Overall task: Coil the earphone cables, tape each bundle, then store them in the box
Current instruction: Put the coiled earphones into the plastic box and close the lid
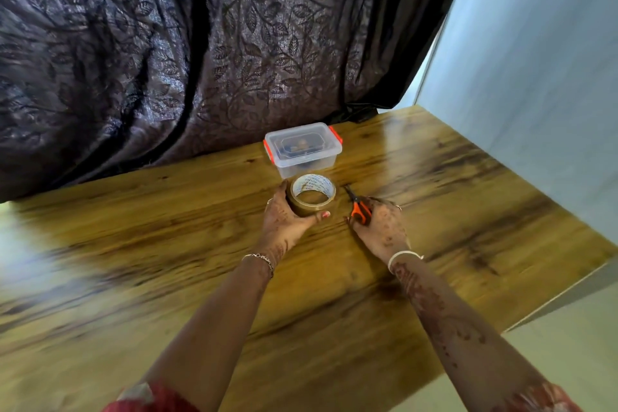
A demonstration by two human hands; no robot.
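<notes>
With the fingers (283,187) of the left hand (284,222), wrapping round the brown tape roll (312,195) lying flat on the wooden worktop (167,227); with those of the right hand (381,227), closing over the orange handles of the scissors (359,207) just beside it, blades pointing toward the box (301,170). Sitting just behind the roll, before a dark leaf-patterned curtain (167,43): that clear box, lidded, orange clips on both ends, holding dark contents too blurred to name.

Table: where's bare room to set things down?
Bare table left of the left hand up to the curtain, and right of the right hand toward the wall. Crowded centre: box, tape roll, scissors sit close together.
</notes>
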